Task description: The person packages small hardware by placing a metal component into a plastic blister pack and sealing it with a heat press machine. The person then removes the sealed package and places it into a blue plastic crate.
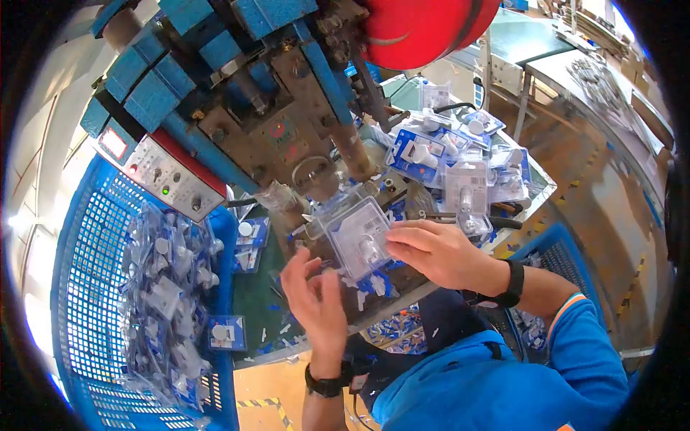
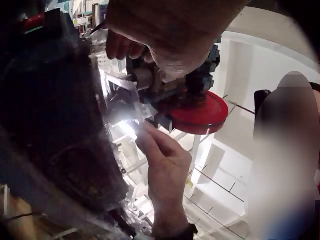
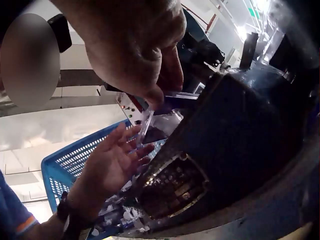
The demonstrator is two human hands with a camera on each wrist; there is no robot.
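- At the far left of the scene stands a blue basket point(image 1: 75, 287), with many packs point(image 1: 162, 302) heaped in it; its near end is cut off by the picture edge.
- To the right of it, one loose pack point(image 1: 227, 332) lies at the left side of the green table point(image 1: 262, 309).
- Next comes the left hand point(image 1: 316, 298). Its fingers are spread apart and lightly bent, with nothing held between them. They are just beside the clear pack; whether one fingertip touches it, I cannot tell.
- The clear pack point(image 1: 351, 228) is in the middle, in front of the press point(image 1: 287, 100). Its printed part points to the far side, its rounded bulge to the near right. The long axis seems to run from far left to near right, but the sides look almost equal, so I am not sure.
- The right hand point(image 1: 442, 255) pinches the right edge of this pack between thumb and fingers; the hand hides that edge.
- What the bulge contains is hard to make out because of glare.
- On the far right lies a pile of packs point(image 1: 460, 154), partly overlapping, under the red wheel point(image 1: 424, 29).
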